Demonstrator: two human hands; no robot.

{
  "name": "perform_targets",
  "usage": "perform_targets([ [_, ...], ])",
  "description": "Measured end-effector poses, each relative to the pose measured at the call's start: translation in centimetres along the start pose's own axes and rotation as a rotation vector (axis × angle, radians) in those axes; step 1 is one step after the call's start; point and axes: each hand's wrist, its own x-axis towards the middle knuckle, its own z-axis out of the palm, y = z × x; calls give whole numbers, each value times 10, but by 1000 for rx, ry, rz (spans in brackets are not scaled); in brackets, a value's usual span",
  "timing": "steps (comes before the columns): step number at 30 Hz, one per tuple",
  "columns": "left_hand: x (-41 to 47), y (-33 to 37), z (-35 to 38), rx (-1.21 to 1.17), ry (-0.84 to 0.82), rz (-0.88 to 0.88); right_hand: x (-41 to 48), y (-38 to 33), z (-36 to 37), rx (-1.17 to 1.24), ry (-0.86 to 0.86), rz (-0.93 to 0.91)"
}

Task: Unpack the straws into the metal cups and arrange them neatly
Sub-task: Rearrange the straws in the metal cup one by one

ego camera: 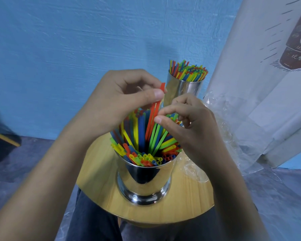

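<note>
Over the near metal cup [142, 178], your left hand [122, 100] pinches a red straw [153, 112]; your right hand [186, 122] pinches neighbouring straws [156, 136] beside it; far cup [182, 89] stands filled.

We've got bare tabletop [97, 180] left of the near cup [144, 181]; on the right, crumpled plastic wrap [224, 122] crowds in, and the far cup [182, 91] stands in the way behind.

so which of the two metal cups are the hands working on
The near cup: the left hand pinches a red straw above it, the right hand is at its splayed straws. The far cup stands untouched behind.
</note>
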Motion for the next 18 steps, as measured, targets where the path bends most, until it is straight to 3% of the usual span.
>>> perform_targets([
  [8,0,-3,-3,47,-61,-49,3,1,2,-19,-10,-12],
  [13,2,-5,-7,220,-88,34,4,2,3,-17,-15,-18],
  [18,7,-6,-8,61,96,60,4,6,2,-9,-11,-5],
])
